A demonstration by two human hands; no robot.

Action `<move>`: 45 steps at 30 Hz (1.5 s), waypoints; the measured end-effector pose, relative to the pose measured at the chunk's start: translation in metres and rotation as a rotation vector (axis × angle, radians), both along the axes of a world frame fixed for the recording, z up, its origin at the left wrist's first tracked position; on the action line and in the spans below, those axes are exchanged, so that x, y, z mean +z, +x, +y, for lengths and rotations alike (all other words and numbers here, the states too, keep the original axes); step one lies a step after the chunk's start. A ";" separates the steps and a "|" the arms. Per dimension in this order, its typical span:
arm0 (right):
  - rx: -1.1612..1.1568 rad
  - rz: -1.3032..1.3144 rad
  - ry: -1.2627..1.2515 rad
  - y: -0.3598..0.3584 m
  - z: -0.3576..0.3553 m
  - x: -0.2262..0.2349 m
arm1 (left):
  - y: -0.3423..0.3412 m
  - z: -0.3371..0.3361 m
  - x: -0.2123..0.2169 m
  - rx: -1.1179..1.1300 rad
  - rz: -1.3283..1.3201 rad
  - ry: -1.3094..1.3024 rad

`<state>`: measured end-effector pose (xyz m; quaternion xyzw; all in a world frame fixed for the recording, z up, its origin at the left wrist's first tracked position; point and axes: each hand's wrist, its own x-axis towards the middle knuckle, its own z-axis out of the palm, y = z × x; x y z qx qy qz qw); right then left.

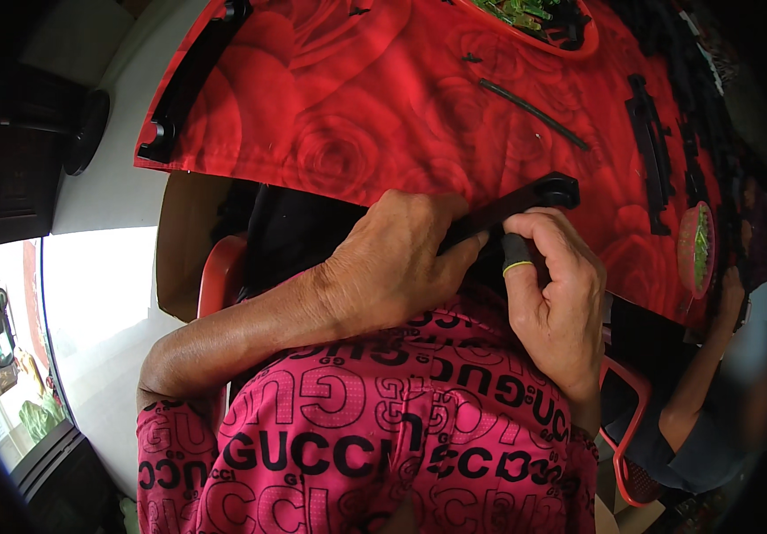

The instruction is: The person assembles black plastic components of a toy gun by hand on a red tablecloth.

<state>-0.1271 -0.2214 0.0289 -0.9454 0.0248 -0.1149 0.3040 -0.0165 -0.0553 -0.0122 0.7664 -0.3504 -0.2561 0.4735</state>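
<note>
Counted: two hands, left hand (392,267) and right hand (557,294), both closed on one black plastic bar (526,200). One finger cot (515,253) is seen on the right hand. On the counter (383,107): one long curved black part (189,80), one thin black rod (533,113), one black bracket (652,151). Two red trays are counted: one at the top (579,46), one at the right (688,254). Two red chairs (219,276) (625,418) are seen.

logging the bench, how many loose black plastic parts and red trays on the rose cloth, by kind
long black plastic bars: 3, namely one held by the left hand and right hand at, one curved at the cloth's left edge, one notched at right
thin black rod: 1
red trays: 2, at top and at right
total: 6
</note>
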 end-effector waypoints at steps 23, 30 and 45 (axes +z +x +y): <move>-0.025 -0.148 -0.065 0.006 -0.019 0.018 | 0.007 0.004 0.004 -0.017 0.001 0.021; 0.019 0.130 0.056 0.023 -0.028 0.009 | 0.008 0.003 0.005 -0.050 -0.122 0.119; 0.049 0.407 0.423 0.038 -0.045 0.002 | 0.007 0.002 0.009 -0.058 -0.136 0.195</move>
